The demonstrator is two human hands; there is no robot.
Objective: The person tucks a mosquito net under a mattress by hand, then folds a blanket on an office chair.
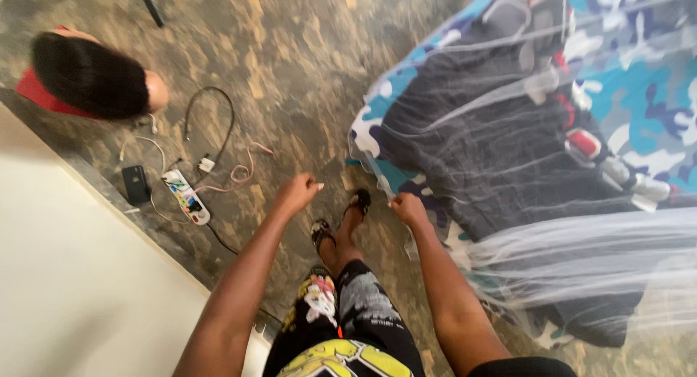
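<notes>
Mottled floor [305, 65] below, both arms outstretched, right hand [409, 208] gripping sheer netting [581, 253].

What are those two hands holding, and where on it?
Both the left hand and right hand seem to pinch the sheer white netting by its near edge; the grip is faint.

Mottled floor [305, 65] under power strip [186, 196], phone [136, 184], cables [218, 130]

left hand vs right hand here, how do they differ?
The left hand hangs over bare floor, loosely curled and touching nothing; the right hand is closed at the edge of the white netting draped over the camouflage bedding. The left sits nearer the power strip and its cables; the right nearer the bedding. Both reach forward at similar height.
</notes>
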